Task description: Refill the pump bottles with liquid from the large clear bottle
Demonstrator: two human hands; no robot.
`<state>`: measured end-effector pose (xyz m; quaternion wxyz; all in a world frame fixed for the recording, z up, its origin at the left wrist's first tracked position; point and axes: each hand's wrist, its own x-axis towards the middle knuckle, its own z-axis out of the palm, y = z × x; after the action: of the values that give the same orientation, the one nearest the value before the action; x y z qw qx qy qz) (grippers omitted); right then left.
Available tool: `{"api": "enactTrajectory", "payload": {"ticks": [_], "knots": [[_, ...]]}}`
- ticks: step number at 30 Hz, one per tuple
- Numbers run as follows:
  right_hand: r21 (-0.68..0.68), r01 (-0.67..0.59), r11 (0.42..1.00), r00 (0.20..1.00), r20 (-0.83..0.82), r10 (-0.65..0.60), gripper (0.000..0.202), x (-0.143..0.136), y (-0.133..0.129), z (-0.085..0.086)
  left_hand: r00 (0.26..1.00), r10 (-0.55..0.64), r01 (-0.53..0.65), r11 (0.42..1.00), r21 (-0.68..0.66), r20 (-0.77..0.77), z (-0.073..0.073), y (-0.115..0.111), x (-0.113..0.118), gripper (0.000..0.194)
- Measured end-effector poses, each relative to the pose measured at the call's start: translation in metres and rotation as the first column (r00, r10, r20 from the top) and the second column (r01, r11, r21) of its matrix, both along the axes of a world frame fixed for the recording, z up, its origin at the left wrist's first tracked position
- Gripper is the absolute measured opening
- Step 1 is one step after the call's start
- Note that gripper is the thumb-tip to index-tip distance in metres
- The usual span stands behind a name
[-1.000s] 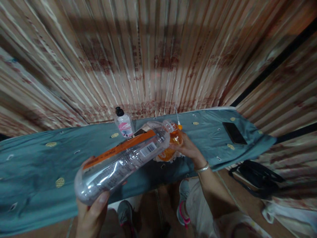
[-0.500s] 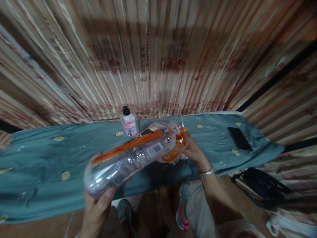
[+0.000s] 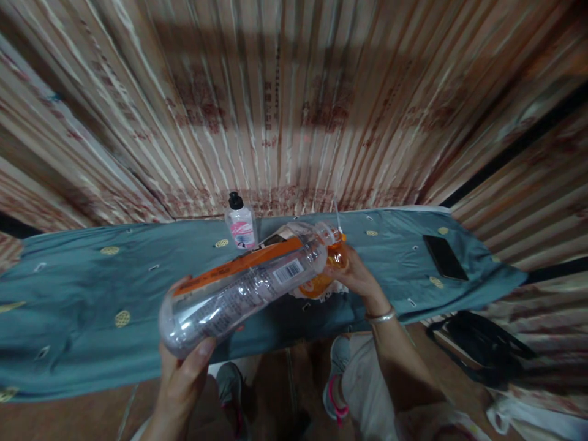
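Observation:
My left hand [image 3: 184,373] is wrapped round the base of a large clear plastic bottle [image 3: 250,285] with an orange label and a barcode. The bottle lies nearly level, its uncapped neck pointing right. At that neck, my right hand [image 3: 356,272] grips a small see-through orange bottle [image 3: 339,257]. Whether the two mouths touch, I cannot tell. A thin white stick or tube [image 3: 339,215] rises beside the orange bottle. Under the large bottle's neck lies an orange-and-white item [image 3: 316,286], partly covered.
A clear bottle with a black cap and pink label [image 3: 242,229] stands at the back of the cloth-covered table [image 3: 82,288]. To the right lies a dark phone [image 3: 444,257]. Pleated curtain [image 3: 275,122] hangs behind. A black bag [image 3: 480,343] rests below right.
The large bottle's base has moved slightly up and right in view. Both hands keep their holds, and the bottle necks stay close together.

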<state>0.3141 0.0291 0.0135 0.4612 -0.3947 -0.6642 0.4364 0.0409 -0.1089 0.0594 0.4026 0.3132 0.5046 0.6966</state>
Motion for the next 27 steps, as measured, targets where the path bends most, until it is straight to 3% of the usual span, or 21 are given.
{"api": "enactTrajectory", "payload": {"ticks": [17,27], "knots": [[-0.008,-0.009,1.0,0.999,0.034,0.009,0.08,0.0005,-0.002,0.0012,1.0,0.008,-0.008,1.0,0.004,0.007,-0.0015,0.0015,0.0007,0.081],[0.011,0.002,1.0,0.999,0.034,-0.002,0.069,0.001,-0.0009,-0.0013,1.0,0.007,-0.008,0.999,0.042,0.012,-0.0041,0.0031,-0.0008,0.073]]}}
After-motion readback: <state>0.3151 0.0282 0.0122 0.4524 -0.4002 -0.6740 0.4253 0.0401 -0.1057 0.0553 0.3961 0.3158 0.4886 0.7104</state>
